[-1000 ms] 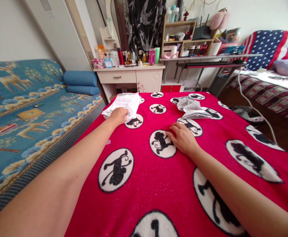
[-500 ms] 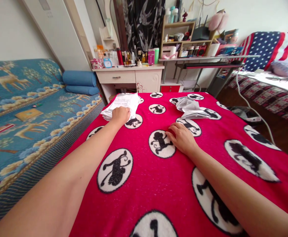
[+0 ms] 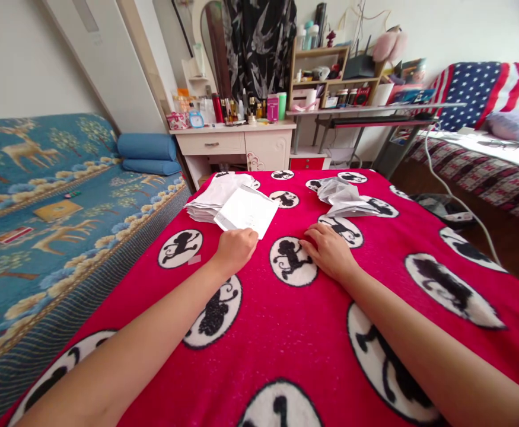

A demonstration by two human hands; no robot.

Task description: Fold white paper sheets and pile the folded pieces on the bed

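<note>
My left hand [image 3: 238,249] is closed on the near edge of a white sheet of paper [image 3: 251,209], which has faint print and slants up over the cloth. Behind it and to the left lies a stack of white papers [image 3: 206,204], partly covered by the sheet. My right hand [image 3: 328,246] rests on the red cloth [image 3: 259,320], holding nothing, with its fingers a little apart and curved. Beyond that hand are folded, crumpled white papers [image 3: 343,197], not touched by it.
A small pale scrap [image 3: 194,259] lies on the cloth at left. To the left stands a blue patterned sofa [image 3: 76,237] with a flat tan item [image 3: 57,210]. A white dresser [image 3: 223,145] and a desk [image 3: 375,108] stand behind; a white cable [image 3: 459,204] hangs at right.
My left hand has moved right and nearer, drawing one sheet off the stack. The small pale scrap now shows on the cloth. My right hand has stayed in place.
</note>
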